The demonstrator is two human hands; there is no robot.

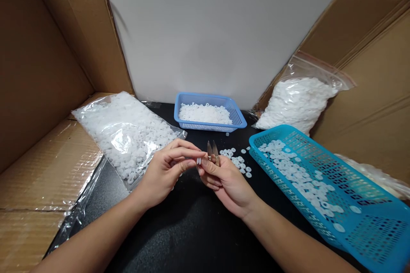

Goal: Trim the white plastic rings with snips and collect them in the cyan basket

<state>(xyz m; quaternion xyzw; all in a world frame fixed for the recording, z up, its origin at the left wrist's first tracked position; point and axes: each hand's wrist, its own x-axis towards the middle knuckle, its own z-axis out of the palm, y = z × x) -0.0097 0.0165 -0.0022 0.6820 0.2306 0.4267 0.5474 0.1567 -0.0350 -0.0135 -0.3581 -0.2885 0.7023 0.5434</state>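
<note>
White ring (199, 161): pinched between thumb and forefinger tips of left hand (165, 171), just beside right hand (229, 182), whose curled fingers grip snips (212, 150), blades upward, slightly parted.

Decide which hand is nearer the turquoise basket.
Right. The right hand, gripping snips, lies just left of the turquoise basket; the left hand, pinching a white piece, sits farther left.

Left hand (166, 170) pinches a small white plastic ring (199, 161) at the fingertips. Right hand (226, 179) grips small metal snips (212, 150), blades up and slightly apart, just beside the ring. Loose white rings (238, 162) on black tabletop (179, 230), between small blue mesh basket (238, 115) and long turquoise perforated basket (378, 230). Clear bags of rings: left (124, 132), right (297, 102).
</note>
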